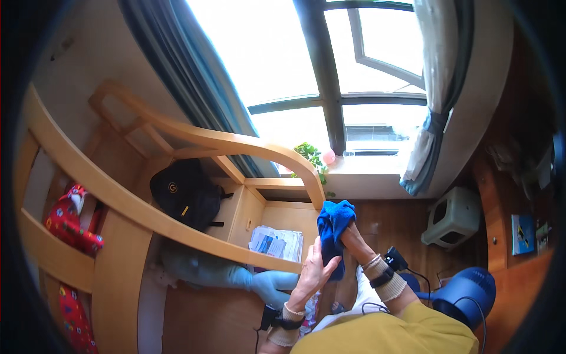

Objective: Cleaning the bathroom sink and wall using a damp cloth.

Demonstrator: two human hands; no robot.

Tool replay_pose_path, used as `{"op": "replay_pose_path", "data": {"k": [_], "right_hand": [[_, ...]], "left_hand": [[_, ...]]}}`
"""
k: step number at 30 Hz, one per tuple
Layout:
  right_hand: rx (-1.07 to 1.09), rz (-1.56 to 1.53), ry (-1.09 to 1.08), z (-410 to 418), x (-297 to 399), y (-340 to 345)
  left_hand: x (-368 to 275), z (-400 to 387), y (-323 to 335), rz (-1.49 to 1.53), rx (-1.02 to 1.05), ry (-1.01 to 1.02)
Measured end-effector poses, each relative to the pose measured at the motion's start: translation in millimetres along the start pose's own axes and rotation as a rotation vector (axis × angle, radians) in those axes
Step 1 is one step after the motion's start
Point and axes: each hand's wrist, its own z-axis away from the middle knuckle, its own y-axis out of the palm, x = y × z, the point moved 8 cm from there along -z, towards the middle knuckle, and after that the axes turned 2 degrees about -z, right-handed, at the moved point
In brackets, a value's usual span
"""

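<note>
A blue cloth (pixel 331 230) is bunched over the fingers of my right hand (pixel 353 241), which hides them; the cloth lies at the rounded end of a light wooden bed rail (pixel 265 148). My left hand (pixel 315 267) is against the lower part of the cloth, palm side away, with its thumb spread to the right; whether it grips the cloth is not plain. Both wrists wear knitted cuffs with strapped black devices. Below the rail, a stack of papers (pixel 278 245) sits on a wooden shelf.
A black backpack (pixel 188 194) rests on the wooden unit at left. A potted plant (pixel 309 155) stands at the windowsill. At right are a pale plastic stool (pixel 453 219), a blue rounded object (pixel 464 294) with a cable, and a wooden desk (pixel 493 221). Light-blue fabric (pixel 230 276) lies under the rail.
</note>
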Motion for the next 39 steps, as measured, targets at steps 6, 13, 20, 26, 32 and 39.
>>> {"op": "replay_pose_path", "data": {"k": [6,13,20,26,32,39], "right_hand": [[0.107,-0.935,0.262,-70.2,-87.5,0.4],[0.113,-1.065,0.264,-163.3,-145.9,-52.5],[0.186,-0.842,0.323,-199.2,-211.8,-57.3],[0.207,-0.524,-0.119,-247.2,-138.0,-67.6],[0.373,-0.578,-0.240,-300.5,-73.9,-35.8],[0.467,-0.730,-0.041,-283.3,-112.6,15.2]], "left_hand": [[6.5,-89.6,-7.6,-0.177,-0.097,0.058],[-17.6,-228.9,13.3,-0.121,-0.070,0.010],[-2.8,-304.8,30.4,-0.100,-0.045,-0.038],[31.8,-305.3,-39.4,-0.159,-0.268,-0.107],[67.5,-265.1,-153.6,0.279,-0.722,-0.362],[50.5,-247.0,-218.7,0.975,-1.002,-0.067]]}}
